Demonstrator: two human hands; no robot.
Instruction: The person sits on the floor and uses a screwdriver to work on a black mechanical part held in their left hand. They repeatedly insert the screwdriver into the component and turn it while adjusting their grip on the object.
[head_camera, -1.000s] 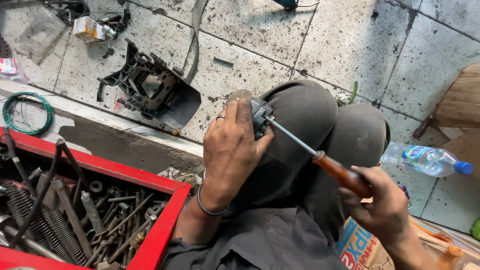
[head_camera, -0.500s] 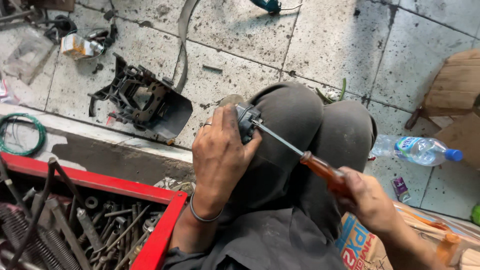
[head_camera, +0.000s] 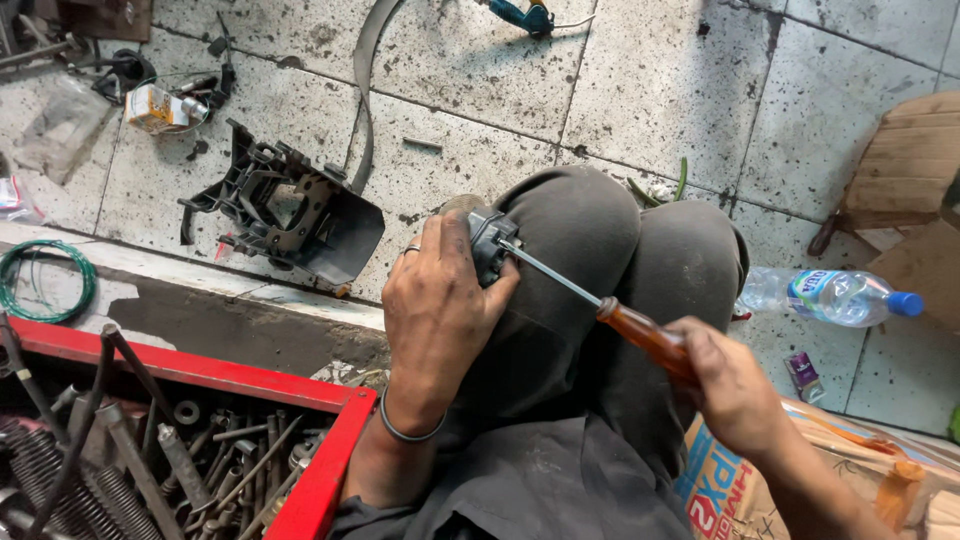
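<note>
Two hands busy on my knee: my left hand (head_camera: 437, 310) is wrapped tight around a small grey metal part (head_camera: 488, 243), pressing it against my left knee (head_camera: 570, 250). My right hand (head_camera: 735, 385) is closed around the amber handle of a screwdriver (head_camera: 610, 312), tip set into the part at ten o'clock from that fist. At seven o'clock, a red toolbox (head_camera: 330, 455) full of bolts; at three o'clock, a water bottle (head_camera: 835, 296).
</note>
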